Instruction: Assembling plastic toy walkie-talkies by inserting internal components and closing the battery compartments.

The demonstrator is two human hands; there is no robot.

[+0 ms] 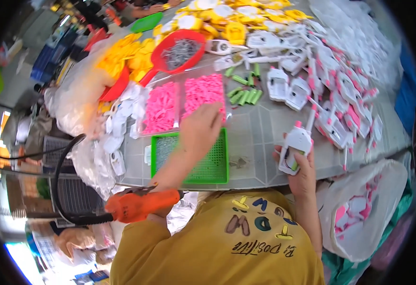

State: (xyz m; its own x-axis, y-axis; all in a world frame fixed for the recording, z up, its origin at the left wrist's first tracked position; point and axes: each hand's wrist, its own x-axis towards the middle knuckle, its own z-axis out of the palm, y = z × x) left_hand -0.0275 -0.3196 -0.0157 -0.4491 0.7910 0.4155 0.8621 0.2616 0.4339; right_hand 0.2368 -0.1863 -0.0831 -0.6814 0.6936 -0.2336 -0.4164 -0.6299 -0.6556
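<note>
My right hand (302, 166) grips a white plastic toy casing (297, 142) with pink ends and an open recess, raised at the table's front edge. My left hand (201, 128) is bent over the near edge of a clear bin of small pink plastic pieces (203, 92). Its fingers are drawn together, their tips partly hidden, so what they pinch cannot be made out. Under that forearm lies a green perforated tray (228, 156) with small grey metal parts (165, 147) at its left. An orange corded power tool (141, 205) overlaps my left arm near the elbow.
Beyond the bins sit a red scoop of metal screws (180, 53) and several green cylinders (246, 92). White casings (334, 90) are heaped at right, yellow parts (236, 31) at the back. A plastic bag (384, 190) hangs at right; a black cable (58, 180) loops at left.
</note>
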